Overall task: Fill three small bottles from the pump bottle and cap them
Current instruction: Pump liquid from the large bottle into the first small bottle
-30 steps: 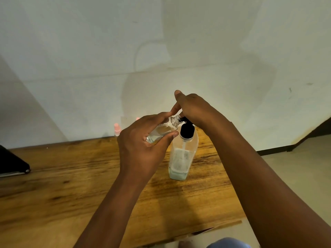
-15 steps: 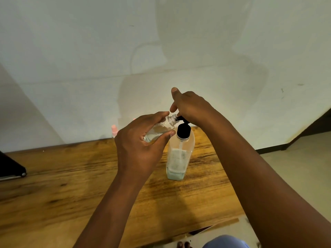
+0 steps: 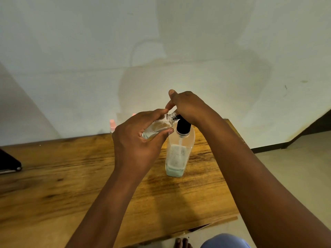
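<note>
The clear pump bottle (image 3: 179,154) with a black pump head stands on the wooden table (image 3: 53,185), a little pale green liquid at its bottom. My left hand (image 3: 138,142) grips a small clear bottle (image 3: 159,127), tilted with its open threaded neck against the black nozzle. My right hand (image 3: 189,106) lies on top of the pump head, fingers curled over it, and hides most of it. Behind my left hand, two small bottles with pink caps (image 3: 112,124) stand at the table's back edge, mostly hidden.
A dark flat object (image 3: 9,162) lies at the table's left edge. A pale wall rises right behind the table. The table's front edge runs close to me, with floor to the right and a blue garment (image 3: 225,241) below.
The view has shifted slightly. My right hand and the pump head sit a little higher than a second ago; my left hand keeps the small bottle at the nozzle.
</note>
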